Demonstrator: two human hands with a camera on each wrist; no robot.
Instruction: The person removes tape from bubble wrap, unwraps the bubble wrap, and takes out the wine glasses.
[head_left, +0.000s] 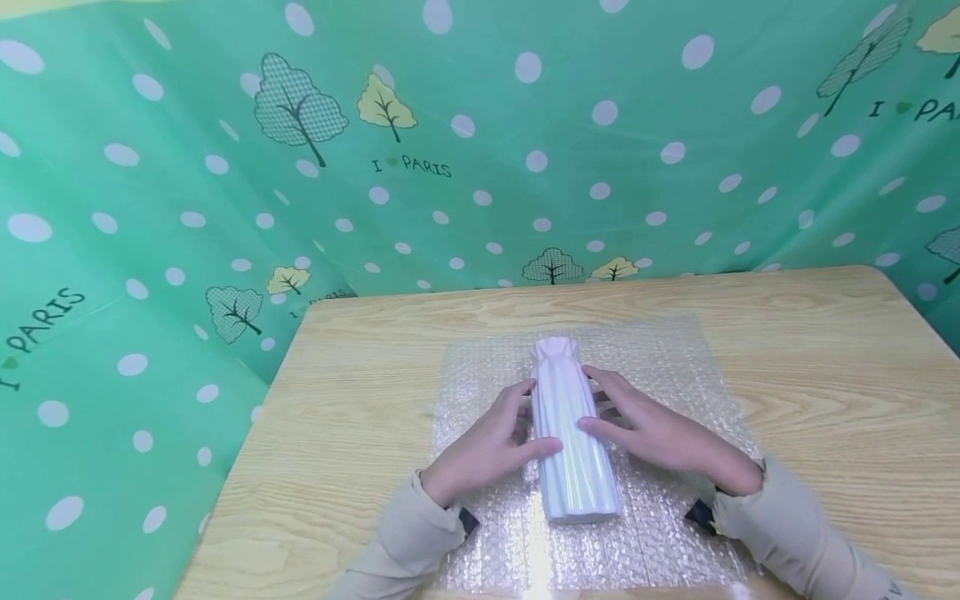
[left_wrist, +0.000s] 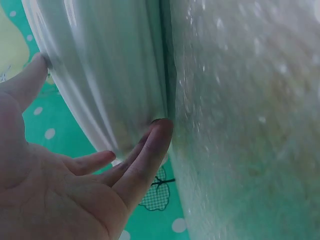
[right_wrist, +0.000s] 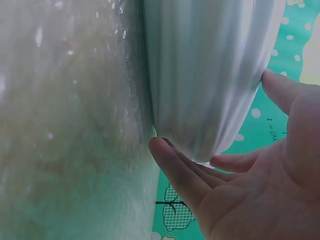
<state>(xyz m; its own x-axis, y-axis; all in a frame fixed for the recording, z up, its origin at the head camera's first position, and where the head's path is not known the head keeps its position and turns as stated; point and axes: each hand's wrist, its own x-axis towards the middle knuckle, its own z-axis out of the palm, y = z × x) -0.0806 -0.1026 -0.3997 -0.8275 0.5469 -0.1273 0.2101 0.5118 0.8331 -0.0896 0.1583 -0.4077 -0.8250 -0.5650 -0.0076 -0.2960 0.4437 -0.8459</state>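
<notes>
At 4 o'clock, the right hand (right_wrist: 250, 185) lies with fingers nearly straight, its thumb touching the right edge of a pale ribbed vase (right_wrist: 200, 75) at 1 o'clock and its fingertips at the vase's narrowing lower end. Shiny bubble wrap (right_wrist: 65, 115) spreads at 9 o'clock; green dotted cloth (right_wrist: 252, 132) shows at 3 o'clock, a checked tree print (right_wrist: 177, 212) at 6 o'clock.

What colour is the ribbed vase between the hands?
The vase looks pale pink at its neck, bluish white toward its base; head view shows it best.

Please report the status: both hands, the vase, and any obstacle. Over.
Left hand and right hand touching vase, one each side. Vase lying on bubble wrap. No obstacle visible.
</notes>
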